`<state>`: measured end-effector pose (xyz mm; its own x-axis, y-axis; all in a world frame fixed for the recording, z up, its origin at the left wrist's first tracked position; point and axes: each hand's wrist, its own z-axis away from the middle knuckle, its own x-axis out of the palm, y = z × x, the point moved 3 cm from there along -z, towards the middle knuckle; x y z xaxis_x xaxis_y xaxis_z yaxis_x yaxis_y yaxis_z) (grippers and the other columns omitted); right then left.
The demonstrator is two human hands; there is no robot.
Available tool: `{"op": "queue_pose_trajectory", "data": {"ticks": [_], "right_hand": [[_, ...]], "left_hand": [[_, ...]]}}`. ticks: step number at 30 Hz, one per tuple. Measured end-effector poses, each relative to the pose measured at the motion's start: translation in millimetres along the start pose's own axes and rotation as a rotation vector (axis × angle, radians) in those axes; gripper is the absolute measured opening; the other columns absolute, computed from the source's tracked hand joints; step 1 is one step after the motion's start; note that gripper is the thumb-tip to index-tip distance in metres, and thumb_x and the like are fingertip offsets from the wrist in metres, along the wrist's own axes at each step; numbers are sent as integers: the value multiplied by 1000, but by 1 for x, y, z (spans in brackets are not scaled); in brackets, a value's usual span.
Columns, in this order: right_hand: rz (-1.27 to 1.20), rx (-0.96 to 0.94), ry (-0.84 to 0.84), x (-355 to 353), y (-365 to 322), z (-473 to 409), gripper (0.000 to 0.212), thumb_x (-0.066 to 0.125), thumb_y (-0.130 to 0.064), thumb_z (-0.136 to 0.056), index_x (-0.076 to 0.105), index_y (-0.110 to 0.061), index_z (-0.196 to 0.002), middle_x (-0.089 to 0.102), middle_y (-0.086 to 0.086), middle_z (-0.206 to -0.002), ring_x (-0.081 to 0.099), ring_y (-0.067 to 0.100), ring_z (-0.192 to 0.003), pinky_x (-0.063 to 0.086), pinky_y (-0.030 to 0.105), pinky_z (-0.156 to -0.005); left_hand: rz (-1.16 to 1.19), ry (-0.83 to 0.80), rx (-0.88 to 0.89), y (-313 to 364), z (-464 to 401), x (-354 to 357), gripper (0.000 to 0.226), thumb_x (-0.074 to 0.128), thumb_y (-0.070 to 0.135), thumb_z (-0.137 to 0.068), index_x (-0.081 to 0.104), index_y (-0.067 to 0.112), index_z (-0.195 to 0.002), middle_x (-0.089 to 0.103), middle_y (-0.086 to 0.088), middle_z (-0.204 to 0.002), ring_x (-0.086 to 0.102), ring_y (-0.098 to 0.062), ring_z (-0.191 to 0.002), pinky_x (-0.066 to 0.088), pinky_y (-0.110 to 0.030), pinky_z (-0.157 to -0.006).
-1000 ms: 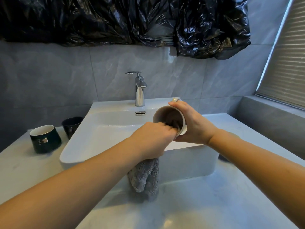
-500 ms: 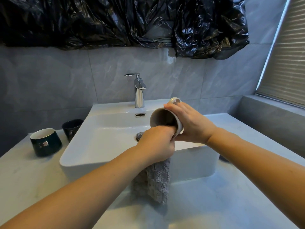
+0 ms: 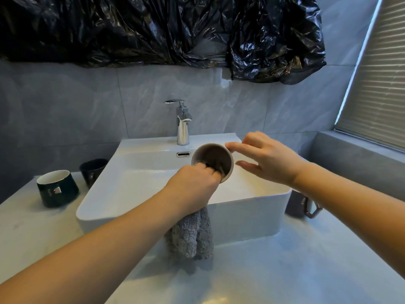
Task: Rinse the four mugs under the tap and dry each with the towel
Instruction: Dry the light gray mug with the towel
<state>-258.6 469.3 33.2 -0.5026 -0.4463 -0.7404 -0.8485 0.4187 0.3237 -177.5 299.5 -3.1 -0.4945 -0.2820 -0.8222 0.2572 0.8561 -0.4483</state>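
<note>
The pale mug (image 3: pixel 212 161) was held above the sink (image 3: pixel 135 185), tipped on its side with its mouth turned toward the camera, just in front of and below the tap (image 3: pixel 183 126). The left hand (image 3: pixel 192 185) had its fingers curled and pushed into the mug's mouth, gripping the grey towel (image 3: pixel 192 235); part of the towel was stuffed inside the mug, and the rest hung down from under the hand in front of the sink's near wall. The right hand (image 3: pixel 269 159) was at the mug's right side with its fingers spread and mostly straight; the forefinger tip touched the rim at the upper right, and the thumb lay close by the mug's lower right side, though whether it touched could not be told. No fingers of that hand were wrapped round the mug. Left of the sink, on the counter (image 3: pixel 285 270), stood a dark green mug (image 3: pixel 57 188) with a white inside, upright, and just behind it, next to the sink's left edge, a black mug (image 3: pixel 93 171). At the right of the sink, partly hidden by the right forearm, stood a grey mug (image 3: pixel 299 206) with its handle turned right. Crumpled black plastic (image 3: pixel 153 29) hung on the tiled wall above, and a blind (image 3: pixel 377 84) covered the window at the right.
</note>
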Motion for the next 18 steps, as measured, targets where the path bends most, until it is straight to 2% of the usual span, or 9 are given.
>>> {"op": "queue_pose_trajectory", "data": {"ticks": [1, 3, 6, 8, 10, 12, 15, 18], "right_hand": [[26, -6, 7, -4, 0, -3, 37, 67, -21, -89, 65, -11, -124, 56, 14, -97, 53, 27, -80, 52, 35, -71], [28, 7, -28, -11, -2, -10, 28, 60, -25, -92, 69, -10, -114, 53, 15, -103, 53, 27, -88, 49, 33, -77], [-25, 128, -303, -11, -4, -18, 29, 46, -33, -100, 64, -14, -113, 53, 4, -118, 52, 22, -106, 44, 29, -92], [-73, 221, -505, -14, -4, -22, 25, 43, -33, -103, 60, -17, -111, 54, -3, -113, 53, 19, -104, 44, 31, -91], [-88, 246, -617, -18, -6, -28, 26, 41, -32, -104, 60, -15, -106, 56, -3, -106, 56, 20, -98, 46, 36, -89], [-57, 259, -698, -24, -7, -35, 32, 39, -37, -104, 62, -15, -106, 59, 0, -104, 57, 21, -95, 47, 37, -88], [-34, 280, -745, -30, -8, -40, 31, 42, -40, -103, 65, -19, -108, 63, -1, -102, 60, 21, -92, 52, 40, -86], [-50, 232, -633, -29, -10, -35, 29, 44, -37, -103, 65, -17, -106, 62, -1, -102, 57, 19, -89, 50, 38, -84]], "left_hand": [[-28, -8, 15, -1, 0, -1, 37, 38, 6, -94, 50, 13, -129, 61, -7, -123, 55, -28, -108, 31, -33, -65], [-74, -20, 39, -1, -1, -2, 38, 37, 6, -95, 51, 12, -130, 61, -8, -123, 55, -29, -108, 33, -33, -66], [-94, -29, 67, -2, -1, 1, 35, 38, 6, -95, 55, 11, -126, 64, -8, -116, 58, -29, -103, 34, -34, -64], [-122, -3, 113, -5, 2, 6, 29, 45, 5, -87, 65, 13, -106, 67, -6, -95, 61, -26, -85, 33, -31, -55], [-143, 6, 154, -8, 3, 9, 23, 52, 6, -72, 70, 16, -82, 64, -1, -71, 59, -22, -65, 25, -26, -44], [-155, 18, 161, -9, 2, 11, 22, 52, 6, -67, 70, 16, -76, 61, -1, -65, 56, -22, -59, 23, -25, -42], [-204, 44, 148, -5, 1, 6, 21, 52, 5, -65, 68, 15, -73, 60, -2, -64, 56, -22, -58, 20, -24, -43], [-225, 24, 114, -2, -1, 6, 23, 50, 6, -66, 69, 16, -75, 62, -2, -67, 58, -23, -63, 19, -25, -45]]}}
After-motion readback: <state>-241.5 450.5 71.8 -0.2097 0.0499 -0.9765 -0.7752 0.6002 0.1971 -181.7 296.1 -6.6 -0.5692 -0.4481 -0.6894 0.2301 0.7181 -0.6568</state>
